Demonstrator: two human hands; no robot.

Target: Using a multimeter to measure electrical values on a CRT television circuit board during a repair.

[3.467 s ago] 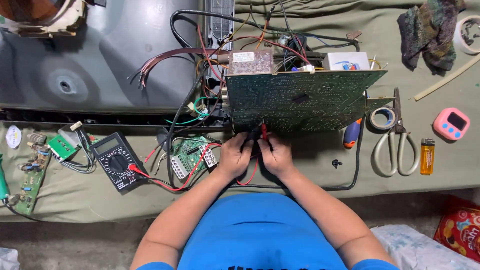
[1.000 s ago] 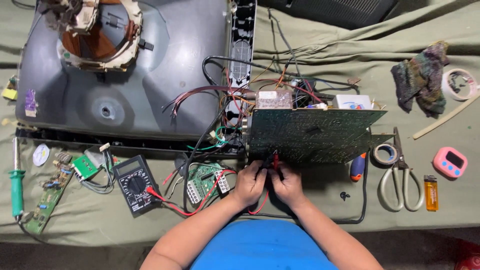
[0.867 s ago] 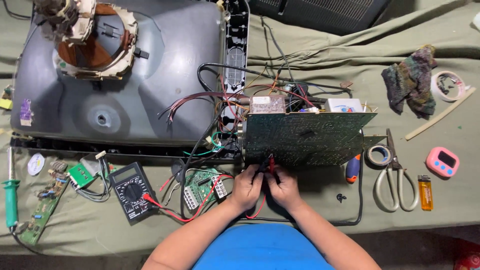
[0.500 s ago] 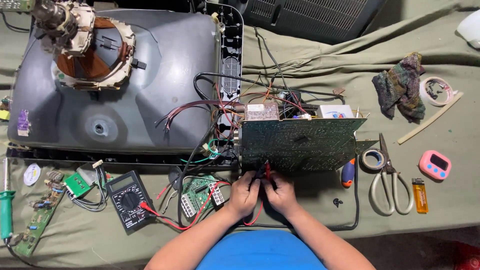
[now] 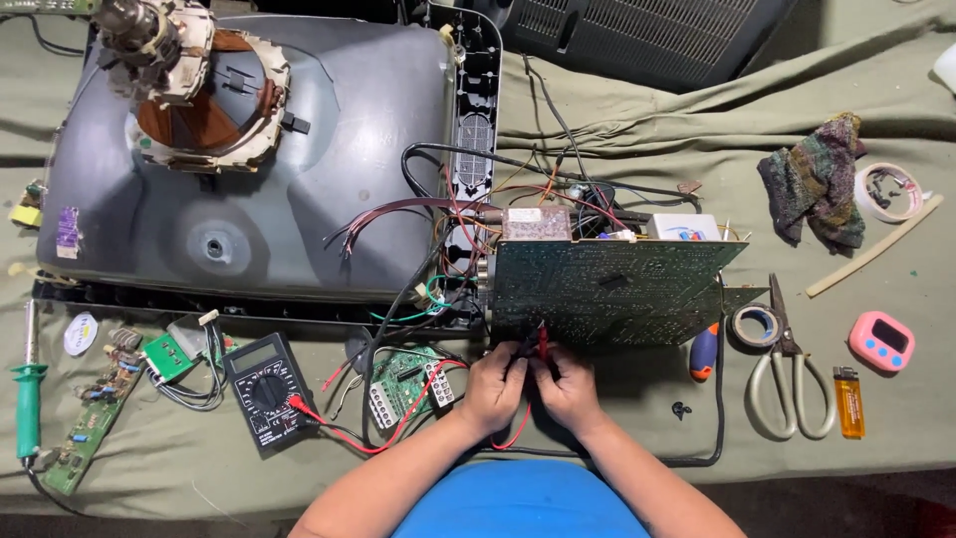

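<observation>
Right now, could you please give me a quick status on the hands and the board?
Left hand, right hand hold probes against upright green circuit board. Red meter lead trails between.

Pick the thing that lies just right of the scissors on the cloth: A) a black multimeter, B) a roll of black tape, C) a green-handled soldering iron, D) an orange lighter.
D: the orange lighter lies on the cloth just right of the scissors, while the soldering iron and multimeter sit far to the left and the tape roll is at the scissors' upper left.
</observation>
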